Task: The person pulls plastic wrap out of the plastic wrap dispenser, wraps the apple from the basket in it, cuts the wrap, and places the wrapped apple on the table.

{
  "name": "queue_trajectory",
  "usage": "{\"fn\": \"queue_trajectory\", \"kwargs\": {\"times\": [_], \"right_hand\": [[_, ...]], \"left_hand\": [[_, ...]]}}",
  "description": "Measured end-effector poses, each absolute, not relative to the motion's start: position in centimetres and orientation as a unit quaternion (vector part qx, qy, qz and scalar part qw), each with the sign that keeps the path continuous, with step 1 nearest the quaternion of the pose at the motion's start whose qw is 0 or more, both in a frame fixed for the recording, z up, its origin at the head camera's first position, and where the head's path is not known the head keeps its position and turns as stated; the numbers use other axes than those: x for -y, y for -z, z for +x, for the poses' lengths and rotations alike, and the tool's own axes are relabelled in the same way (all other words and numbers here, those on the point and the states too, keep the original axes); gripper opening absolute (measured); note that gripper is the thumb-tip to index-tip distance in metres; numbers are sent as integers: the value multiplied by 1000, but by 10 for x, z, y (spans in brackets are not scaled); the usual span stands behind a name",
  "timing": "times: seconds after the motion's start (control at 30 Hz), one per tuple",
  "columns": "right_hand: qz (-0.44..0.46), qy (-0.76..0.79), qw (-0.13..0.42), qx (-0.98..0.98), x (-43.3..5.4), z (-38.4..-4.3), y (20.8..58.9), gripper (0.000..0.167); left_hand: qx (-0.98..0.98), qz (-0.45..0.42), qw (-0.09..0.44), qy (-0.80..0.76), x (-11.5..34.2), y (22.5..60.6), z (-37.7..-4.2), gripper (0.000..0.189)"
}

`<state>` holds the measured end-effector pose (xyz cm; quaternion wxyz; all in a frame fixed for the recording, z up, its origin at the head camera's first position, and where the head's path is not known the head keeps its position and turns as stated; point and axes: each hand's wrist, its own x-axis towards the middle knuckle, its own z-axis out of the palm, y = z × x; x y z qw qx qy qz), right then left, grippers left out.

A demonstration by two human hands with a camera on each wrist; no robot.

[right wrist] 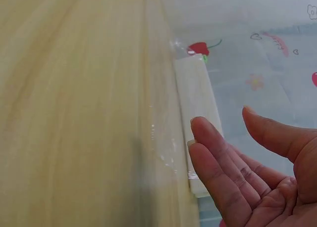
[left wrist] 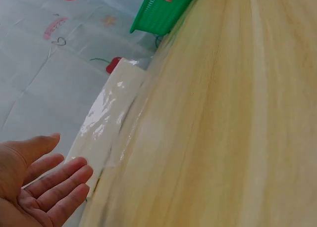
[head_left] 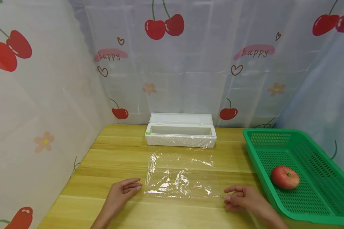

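A sheet of clear plastic wrap lies on the wooden table, stretching forward from a white wrap dispenser box whose lid stands raised at the back. Just left of the sheet's near corner is my left hand, fingers loosely bent and holding nothing. My right hand is beside the opposite near corner, apart from the film, also with nothing in it. In the left wrist view the left hand shows its palm and relaxed fingers. The right wrist view shows the right hand with thumb and fingers spread apart.
On the right, a green plastic basket holds a red apple. Curtains printed with cherries surround the wooden table at the back and sides. A small green piece sits at the box's left end.
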<state>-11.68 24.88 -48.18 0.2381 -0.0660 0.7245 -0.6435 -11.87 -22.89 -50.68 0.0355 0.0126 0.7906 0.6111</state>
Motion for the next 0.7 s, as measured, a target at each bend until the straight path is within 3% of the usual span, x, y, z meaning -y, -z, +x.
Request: {"fn": "queue_trajectory", "kwargs": {"times": [0.2,0.43,0.7], "right_hand": [[-131,630,199,-739,-256,-118,448,49],[-167,598,143,-771,-274,-117,415,42],[-98,543,56,-832,-313,-117,396,40]], "left_hand": [[-827,125,34,-547,220,509,-133,40],[-832,157,52,-529,220,523,-162,44],[-812,196,86,-543,230,534,-180,52]]}}
